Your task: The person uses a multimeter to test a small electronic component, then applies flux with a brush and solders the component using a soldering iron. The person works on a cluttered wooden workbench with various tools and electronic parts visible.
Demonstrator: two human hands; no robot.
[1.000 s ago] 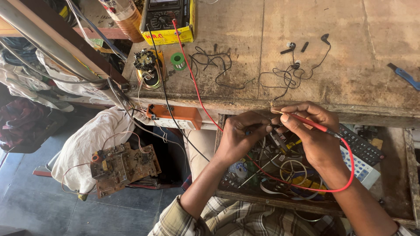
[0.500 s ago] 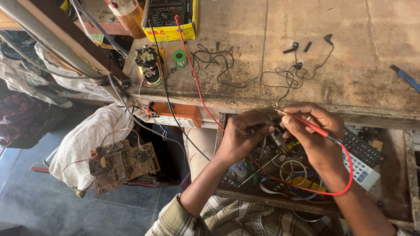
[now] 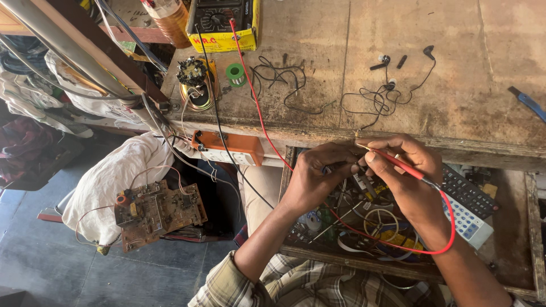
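Little had changed since the earlier frame; both hands stayed over the drawer point(image 3: 515, 239); the right hand point(image 3: 406, 179) pinched the red probe point(image 3: 398, 163), its tip meeting the left hand point(image 3: 318, 176), closed on a small part.

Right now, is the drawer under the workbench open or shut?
Open: the drawer is pulled out, its parts and remote controls exposed beneath both hands.
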